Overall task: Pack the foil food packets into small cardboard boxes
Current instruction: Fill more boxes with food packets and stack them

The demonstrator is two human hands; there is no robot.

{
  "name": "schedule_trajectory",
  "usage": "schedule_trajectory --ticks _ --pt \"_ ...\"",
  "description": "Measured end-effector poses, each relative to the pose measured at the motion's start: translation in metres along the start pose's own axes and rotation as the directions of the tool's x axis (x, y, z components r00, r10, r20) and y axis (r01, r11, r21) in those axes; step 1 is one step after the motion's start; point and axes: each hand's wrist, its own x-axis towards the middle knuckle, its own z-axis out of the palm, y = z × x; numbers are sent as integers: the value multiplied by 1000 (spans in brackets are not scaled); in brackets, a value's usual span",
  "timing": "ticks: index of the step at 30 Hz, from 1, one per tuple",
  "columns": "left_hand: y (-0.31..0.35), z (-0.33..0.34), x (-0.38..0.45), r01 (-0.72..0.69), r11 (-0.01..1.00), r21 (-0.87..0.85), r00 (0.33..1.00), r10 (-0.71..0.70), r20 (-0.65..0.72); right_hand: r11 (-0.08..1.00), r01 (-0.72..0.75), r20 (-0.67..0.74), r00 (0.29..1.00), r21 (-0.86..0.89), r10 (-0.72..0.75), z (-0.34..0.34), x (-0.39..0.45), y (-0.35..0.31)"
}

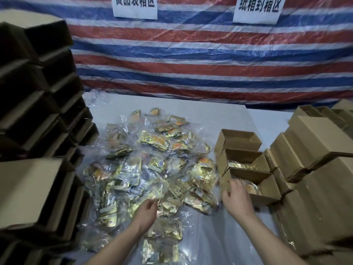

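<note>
The left hand reaches into the near edge of the pile of packets, with its fingers curled down among them; I cannot tell if it grips one. The right hand is at the near box, fingers spread loose by the box's left wall, holding nothing I can see. A few shiny gold packets lie close in front, between the two arms.

The pile of packets covers the middle of the white worktop. The packets are gold, some with orange on them, and sit in clear wrap.

Three small open boxes stand in a row to the right of the pile. The near box has a gold packet inside. The middle box also shows gold inside. The far box looks bare inside.

Flat brown boxes are stacked on the right. Dark stacks of boxes stand on the left. Behind hangs a red, white and blue striped sheet with two white signs.
</note>
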Motion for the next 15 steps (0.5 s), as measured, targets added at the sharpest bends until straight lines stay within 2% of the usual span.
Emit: schedule_trajectory --ticks 4,10,15 --pt "-15 -19 -5 8 1000 -14 1000 -8 -25 995 39 79 996 90 -46 11 -13 -33" --pt "-7 -39 -8 -46 998 -47 989 39 -140 988 41 192 979 151 -69 27 -25 -63" --pt "20 -59 -31 -139 986 -88 952 109 -286 953 131 216 957 274 -193 35 -23 -114"
